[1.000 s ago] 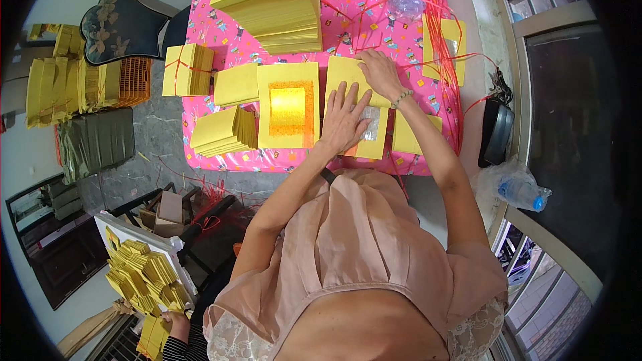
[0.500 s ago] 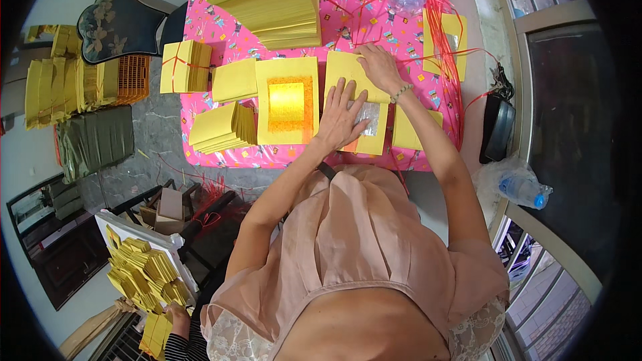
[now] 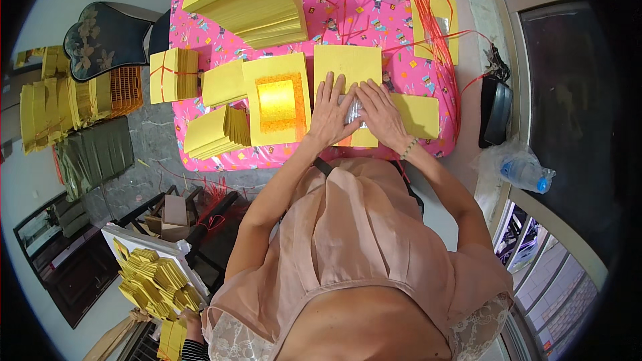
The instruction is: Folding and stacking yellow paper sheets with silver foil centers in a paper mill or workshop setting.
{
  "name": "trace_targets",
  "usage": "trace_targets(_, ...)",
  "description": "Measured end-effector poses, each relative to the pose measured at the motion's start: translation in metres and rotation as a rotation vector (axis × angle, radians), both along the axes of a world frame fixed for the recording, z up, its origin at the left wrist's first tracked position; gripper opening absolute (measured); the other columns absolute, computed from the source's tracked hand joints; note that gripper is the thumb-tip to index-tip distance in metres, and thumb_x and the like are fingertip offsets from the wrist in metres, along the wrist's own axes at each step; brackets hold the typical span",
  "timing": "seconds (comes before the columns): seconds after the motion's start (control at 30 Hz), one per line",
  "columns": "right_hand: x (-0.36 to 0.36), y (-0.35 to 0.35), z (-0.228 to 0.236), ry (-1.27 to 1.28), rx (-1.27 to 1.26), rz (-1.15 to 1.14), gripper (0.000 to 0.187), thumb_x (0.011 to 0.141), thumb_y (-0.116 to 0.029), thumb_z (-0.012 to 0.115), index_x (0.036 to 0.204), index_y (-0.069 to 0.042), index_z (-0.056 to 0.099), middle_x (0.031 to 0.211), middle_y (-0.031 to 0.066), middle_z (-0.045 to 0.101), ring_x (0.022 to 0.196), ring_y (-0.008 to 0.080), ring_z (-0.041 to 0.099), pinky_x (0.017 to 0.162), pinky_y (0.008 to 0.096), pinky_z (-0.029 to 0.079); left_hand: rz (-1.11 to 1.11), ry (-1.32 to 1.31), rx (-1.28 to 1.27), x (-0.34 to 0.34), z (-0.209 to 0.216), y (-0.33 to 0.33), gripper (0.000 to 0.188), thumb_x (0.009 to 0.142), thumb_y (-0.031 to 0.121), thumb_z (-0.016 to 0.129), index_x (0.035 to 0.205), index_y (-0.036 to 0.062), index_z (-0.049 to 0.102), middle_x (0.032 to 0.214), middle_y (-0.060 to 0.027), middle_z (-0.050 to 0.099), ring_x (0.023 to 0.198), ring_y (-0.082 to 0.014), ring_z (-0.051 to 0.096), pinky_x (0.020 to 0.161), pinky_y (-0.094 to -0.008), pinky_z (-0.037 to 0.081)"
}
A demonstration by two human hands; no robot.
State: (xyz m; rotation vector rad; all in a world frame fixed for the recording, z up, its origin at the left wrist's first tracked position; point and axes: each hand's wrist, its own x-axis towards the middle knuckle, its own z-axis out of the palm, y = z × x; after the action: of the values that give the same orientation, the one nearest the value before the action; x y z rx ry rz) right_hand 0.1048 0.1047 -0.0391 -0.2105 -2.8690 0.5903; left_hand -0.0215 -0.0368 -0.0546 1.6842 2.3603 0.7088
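Both my hands lie flat and side by side on yellow paper in front of me. My left hand (image 3: 329, 113) has its fingers stretched out beside a silver foil patch (image 3: 354, 112). My right hand (image 3: 384, 112) rests against that patch's other side, fingers also extended. Above my fingertips extends a plain yellow sheet (image 3: 348, 60). Left of it stands a yellow sheet with a gold foil square (image 3: 277, 99) framed in orange. Plain yellow paper (image 3: 416, 117) lies right of my right hand. What is under my palms is hidden.
A tall yellow paper stack (image 3: 257, 7) stands on the pink table cover (image 3: 321, 23). Left are a red-tied bundle (image 3: 175, 77) and a fanned stack (image 3: 215, 135). Red plastic strands (image 3: 433, 23) run down the right side. Another person's hand (image 3: 192, 324) is at lower left near a white table.
My right hand has come down from the sheet's upper edge to lie next to my left hand. My left hand stays flat near the foil. The whole view has shifted slightly.
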Motion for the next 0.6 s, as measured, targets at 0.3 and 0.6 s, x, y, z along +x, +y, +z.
trace_targets(0.3, 0.012, 0.009, -0.009, -0.160, -0.063, 0.119, 0.079, 0.089, -0.036, 0.061, 0.148, 0.005, 0.027, 0.156, 0.0216, 0.025, 0.147, 0.0354, 0.019, 0.120, 0.0459, 0.018, -0.041, -0.025, -0.033, -0.002, 0.003, -0.001, 0.088, 0.077, 0.057, 0.064, 0.148, 0.0116, 0.038, 0.151, -0.0252, 0.031, 0.143, -0.0465, 0.019, 0.116, -0.0578, 0.018)
trace_targets(0.6, 0.013, 0.007, -0.013, -0.146, -0.082, 0.126, 0.081, 0.090, -0.043, 0.059, 0.149, 0.002, 0.027, 0.157, 0.0216, 0.022, 0.148, 0.0353, 0.016, 0.120, 0.0462, 0.015, -0.031, 0.017, -0.157, -0.027, 0.001, -0.023, 0.086, 0.084, 0.062, 0.058, 0.153, 0.0193, 0.030, 0.160, -0.0184, 0.017, 0.147, -0.0420, 0.011, 0.116, -0.0592, 0.015)
